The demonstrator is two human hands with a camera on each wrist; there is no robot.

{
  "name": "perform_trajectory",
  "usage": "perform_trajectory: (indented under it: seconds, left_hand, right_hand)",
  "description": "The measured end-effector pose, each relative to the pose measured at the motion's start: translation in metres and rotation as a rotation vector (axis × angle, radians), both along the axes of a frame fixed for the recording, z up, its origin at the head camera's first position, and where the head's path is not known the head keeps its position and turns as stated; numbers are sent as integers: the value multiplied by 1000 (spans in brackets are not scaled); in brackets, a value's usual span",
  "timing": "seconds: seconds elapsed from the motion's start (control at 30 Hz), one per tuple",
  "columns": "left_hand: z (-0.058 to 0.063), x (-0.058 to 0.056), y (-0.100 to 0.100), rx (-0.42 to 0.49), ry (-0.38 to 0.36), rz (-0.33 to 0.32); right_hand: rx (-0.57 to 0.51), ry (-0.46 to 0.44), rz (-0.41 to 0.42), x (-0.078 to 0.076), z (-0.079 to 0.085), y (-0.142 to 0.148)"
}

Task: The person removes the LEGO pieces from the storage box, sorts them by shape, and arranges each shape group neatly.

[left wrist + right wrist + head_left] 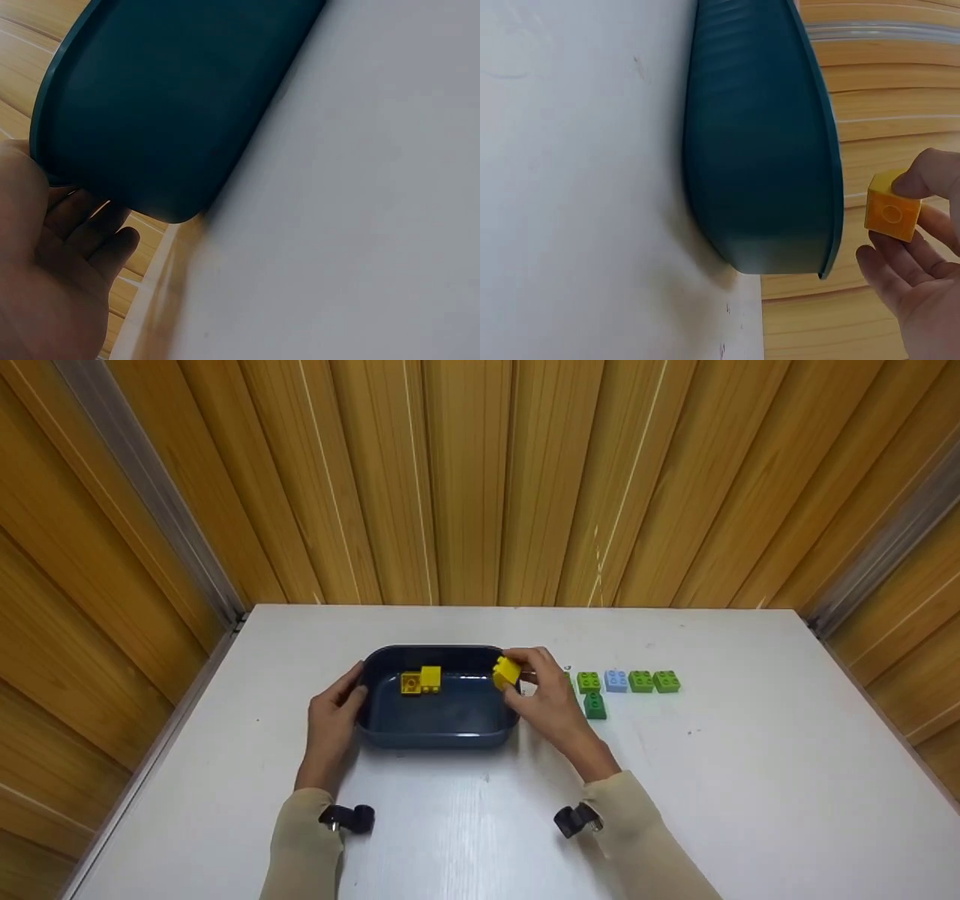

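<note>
In the head view, a dark blue rectangular tub [435, 740] stands on the table. My left hand [331, 724] grips its left end, thumb at the rim and fingers along the outer wall; the left wrist view shows those fingers [101, 229] against the tub's underside edge. Between thumb and fingers of my right hand [551, 701] is a yellow toy brick [506, 672], held tilted over the tub's right rim. The right wrist view shows this brick's [892, 214] hollow underside. Inside the tub lie a yellow brick [410, 683] with its underside up and another yellow brick [430, 678] on its side, touching.
Right of the tub, a row holds green bricks [589, 682] and a light blue brick [616, 681]. A darker green brick [595, 706] sits just in front of the row. My right hand partly hides the row's left end. Wood-look panels [472, 480] rise behind the white table [750, 810].
</note>
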State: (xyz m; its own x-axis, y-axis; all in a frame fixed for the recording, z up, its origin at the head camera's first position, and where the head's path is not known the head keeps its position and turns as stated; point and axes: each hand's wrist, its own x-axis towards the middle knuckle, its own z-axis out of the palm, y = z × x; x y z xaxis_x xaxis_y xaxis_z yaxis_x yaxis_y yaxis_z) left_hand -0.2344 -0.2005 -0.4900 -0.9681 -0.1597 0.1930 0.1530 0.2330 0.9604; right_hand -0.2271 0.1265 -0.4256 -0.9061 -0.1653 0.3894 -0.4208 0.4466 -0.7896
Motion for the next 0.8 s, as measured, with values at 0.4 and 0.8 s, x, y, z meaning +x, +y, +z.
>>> perform_trajectory:
  seconds: [0.4,0.8]
  left_hand:
    - [2,0,0,-2,-20,4]
    - [1,1,-1,7,33,-7]
  right_hand:
    - [-79,-54,-100,16,0,32]
    - [-16,-71,-179,22,-3,70]
